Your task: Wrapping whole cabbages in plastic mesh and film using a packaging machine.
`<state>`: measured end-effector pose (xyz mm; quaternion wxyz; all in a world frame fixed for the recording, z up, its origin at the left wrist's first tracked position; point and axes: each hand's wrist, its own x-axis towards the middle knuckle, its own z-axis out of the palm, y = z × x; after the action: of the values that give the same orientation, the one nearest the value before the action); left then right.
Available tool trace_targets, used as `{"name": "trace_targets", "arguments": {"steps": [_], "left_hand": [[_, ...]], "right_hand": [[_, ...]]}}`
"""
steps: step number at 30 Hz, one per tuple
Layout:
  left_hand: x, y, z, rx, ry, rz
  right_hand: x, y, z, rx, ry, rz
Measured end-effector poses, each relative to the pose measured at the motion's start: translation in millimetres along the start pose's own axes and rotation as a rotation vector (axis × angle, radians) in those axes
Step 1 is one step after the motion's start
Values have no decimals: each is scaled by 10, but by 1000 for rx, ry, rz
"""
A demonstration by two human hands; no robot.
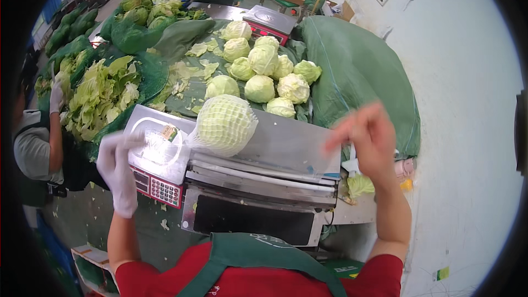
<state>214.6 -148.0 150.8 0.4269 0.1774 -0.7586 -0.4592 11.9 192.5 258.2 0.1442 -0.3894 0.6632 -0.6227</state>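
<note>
A cabbage in a white foam net (225,124) sits on the metal top of a film-wrapping machine (284,136), with clear film spread around its lower side. My left hand (119,165), in a white glove, is raised over the left edge of a red-framed digital scale (159,152), left of the cabbage. My right hand (365,136), bare and blurred by motion, is raised beyond the machine's right end. The film seems to run toward both hands; whether either one pinches it is unclear. A small printed label (169,133) lies on the scale plate.
Several bare cabbages (259,88) lie beyond the machine on green cloth (185,90). Trimmed leaves (103,95) fill a net at left, near a co-worker's gloved hand (56,95). Another person handles cabbages at the far end. A large green sack (359,74) and a second scale (270,20) stand behind.
</note>
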Motion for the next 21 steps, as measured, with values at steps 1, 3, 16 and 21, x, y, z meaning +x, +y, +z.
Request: {"name": "trace_targets", "arguments": {"steps": [1, 3, 16, 21], "left_hand": [[212, 16, 156, -73, -95, -41], [505, -351, 412, 70, -550, 122], [309, -923, 1452, -556, -747, -339], [19, -323, 1290, -711, -799, -524]], "right_hand": [[318, 188, -23, -59, 60, -145], [880, 869, 71, -289, 53, -193], [790, 3082, 489, -61, -456, 231], [103, 2049, 446, -51, -420, 255]]}}
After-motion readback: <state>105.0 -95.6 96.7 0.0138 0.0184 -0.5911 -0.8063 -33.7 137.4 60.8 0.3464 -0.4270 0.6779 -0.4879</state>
